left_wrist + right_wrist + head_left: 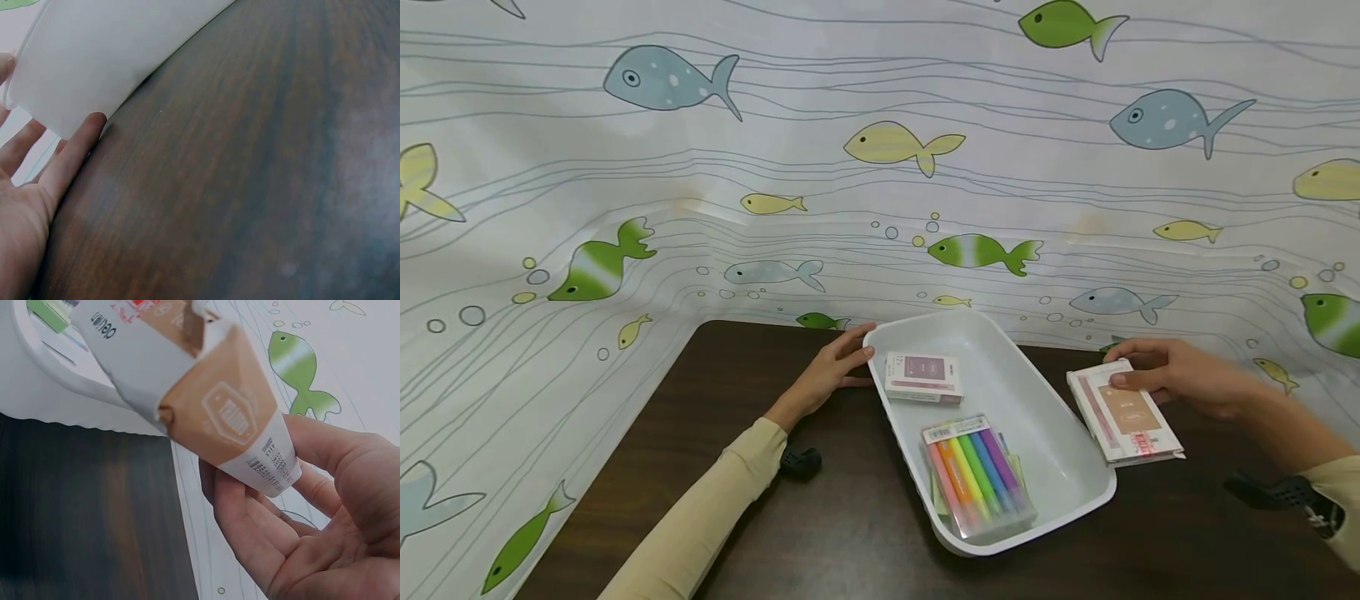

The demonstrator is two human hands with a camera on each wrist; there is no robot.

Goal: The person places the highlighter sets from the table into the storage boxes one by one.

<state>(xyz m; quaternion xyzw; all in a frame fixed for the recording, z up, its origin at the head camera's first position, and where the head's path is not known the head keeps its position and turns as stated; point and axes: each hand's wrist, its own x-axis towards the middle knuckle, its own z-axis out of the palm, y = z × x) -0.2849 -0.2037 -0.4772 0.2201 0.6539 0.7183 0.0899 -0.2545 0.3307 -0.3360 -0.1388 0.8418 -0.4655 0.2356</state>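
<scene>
At the far left corner of a white plastic bin (pixel 985 358), my left hand (pixel 822 375) touches the rim and outer wall. Its fingers are spread and fairly straight; the little finger (pixel 75 150) lies low along the wall near the tabletop. To the right of the bin, my right hand (pixel 1183 375) pinches a flat white-and-tan carton (pixel 1127 425) at its far end, thumb on top and fingers beneath. The carton is tilted above the bin's right rim, and one end (pixel 219 419) looks creased. Inside the bin lie a white-and-purple carton (pixel 923 375) and a clear pack of coloured highlighters (pixel 976 475).
A green-edged flat item (pixel 1017 468) shows partly from under the highlighter pack. The bin stands on a dark wooden table (pixel 820 533). Behind it hangs a white fish-patterned sheet (pixel 820 150). Black straps (pixel 801 462) are on both wrists.
</scene>
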